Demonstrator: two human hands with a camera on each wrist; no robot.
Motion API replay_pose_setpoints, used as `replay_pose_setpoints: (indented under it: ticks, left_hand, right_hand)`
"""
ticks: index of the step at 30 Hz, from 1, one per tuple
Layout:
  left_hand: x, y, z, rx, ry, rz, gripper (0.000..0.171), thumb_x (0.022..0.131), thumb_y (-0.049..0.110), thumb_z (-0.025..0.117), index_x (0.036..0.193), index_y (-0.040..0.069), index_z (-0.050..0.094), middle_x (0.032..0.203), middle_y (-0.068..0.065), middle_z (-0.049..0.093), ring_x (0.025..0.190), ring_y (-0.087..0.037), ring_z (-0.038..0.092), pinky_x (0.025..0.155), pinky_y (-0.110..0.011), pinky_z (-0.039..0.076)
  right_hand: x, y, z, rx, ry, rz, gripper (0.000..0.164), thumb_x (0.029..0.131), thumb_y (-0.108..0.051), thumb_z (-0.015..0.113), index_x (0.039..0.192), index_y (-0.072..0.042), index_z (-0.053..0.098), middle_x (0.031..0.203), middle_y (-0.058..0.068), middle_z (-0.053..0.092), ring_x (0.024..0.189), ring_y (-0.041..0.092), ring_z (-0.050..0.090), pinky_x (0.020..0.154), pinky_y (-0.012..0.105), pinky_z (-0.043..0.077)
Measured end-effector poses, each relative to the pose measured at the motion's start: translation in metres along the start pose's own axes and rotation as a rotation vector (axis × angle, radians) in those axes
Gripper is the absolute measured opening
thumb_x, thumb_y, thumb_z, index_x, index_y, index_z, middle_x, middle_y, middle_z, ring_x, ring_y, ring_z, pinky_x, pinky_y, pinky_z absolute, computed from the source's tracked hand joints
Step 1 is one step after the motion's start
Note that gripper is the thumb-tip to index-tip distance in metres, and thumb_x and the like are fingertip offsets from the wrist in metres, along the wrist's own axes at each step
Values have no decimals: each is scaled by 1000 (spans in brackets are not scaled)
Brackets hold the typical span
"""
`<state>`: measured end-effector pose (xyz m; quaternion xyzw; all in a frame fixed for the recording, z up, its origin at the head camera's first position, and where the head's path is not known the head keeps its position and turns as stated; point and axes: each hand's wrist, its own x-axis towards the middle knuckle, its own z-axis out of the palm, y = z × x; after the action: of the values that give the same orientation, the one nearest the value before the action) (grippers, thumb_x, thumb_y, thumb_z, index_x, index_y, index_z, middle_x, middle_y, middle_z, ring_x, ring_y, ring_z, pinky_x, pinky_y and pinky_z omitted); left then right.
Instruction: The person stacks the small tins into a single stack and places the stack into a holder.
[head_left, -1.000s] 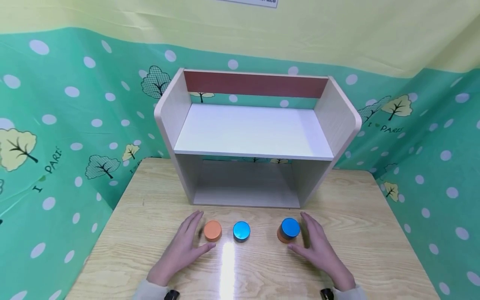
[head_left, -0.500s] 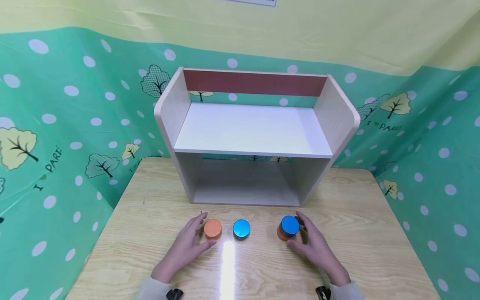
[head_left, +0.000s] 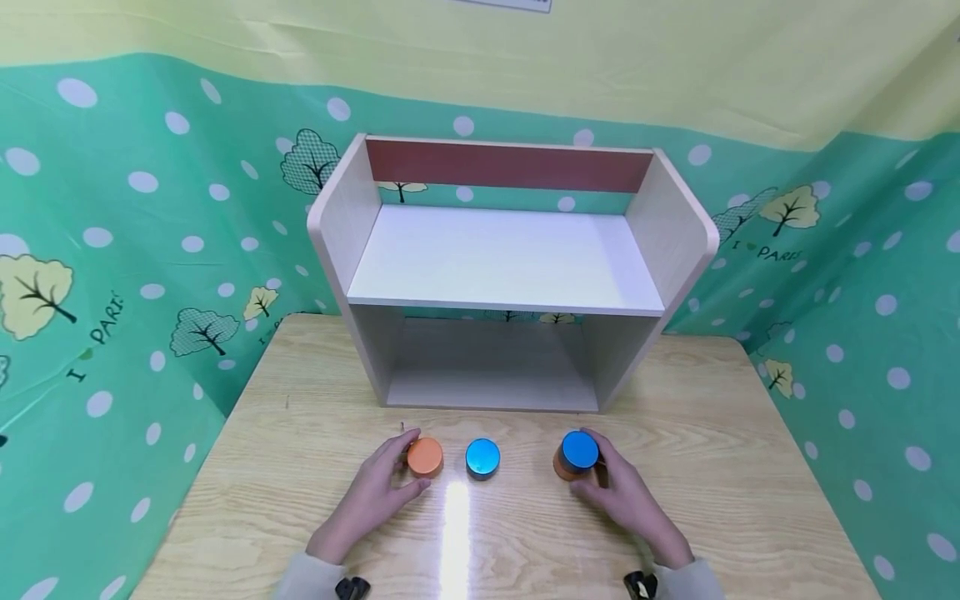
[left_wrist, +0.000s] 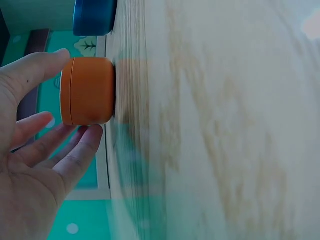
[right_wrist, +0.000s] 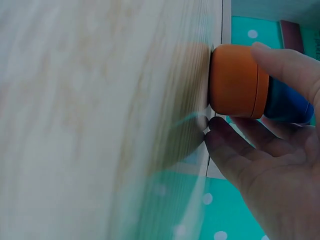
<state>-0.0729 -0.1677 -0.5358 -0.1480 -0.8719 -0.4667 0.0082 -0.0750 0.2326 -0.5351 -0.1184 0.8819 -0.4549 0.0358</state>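
Note:
A lidded orange tin [head_left: 425, 457] stands upright on the table at the left, a seam below its top edge. My left hand [head_left: 371, 490] curls round it; in the left wrist view the fingertips meet one side of this tin [left_wrist: 89, 91], the thumb tip at the other. At the right, a blue tin [head_left: 580, 451] sits stacked on a second orange tin [right_wrist: 235, 81]. Around that lower tin curls my right hand [head_left: 626, 493], its thumb touching the rim and its fingers opposite. Between the hands stands another blue tin [head_left: 482, 457], untouched.
Behind the tins stands a two-level white shelf unit [head_left: 506, 258] with a dark red back rail. The wooden table [head_left: 300, 417] carries everything. A green dotted curtain [head_left: 112, 333] hangs behind and at both sides.
Both hands have closed in: the left fingers moved right against the left orange tin, and the right hand moved left around the stack. The tins have stayed in place.

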Motion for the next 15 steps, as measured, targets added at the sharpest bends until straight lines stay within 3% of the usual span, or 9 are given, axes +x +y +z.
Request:
replay_pose_setpoints:
  ticks: [15]
  left_hand:
    - [2,0,4,-25,27,-46,77,78,-3,83,146,-1,46,136,-17,56,117,-29,59,94,-32,54]
  right_hand:
    - [4,2,3,58,-4,46,78,85,-3,80,151,-5,38,143,20,50,129,41,49,102,57,46]
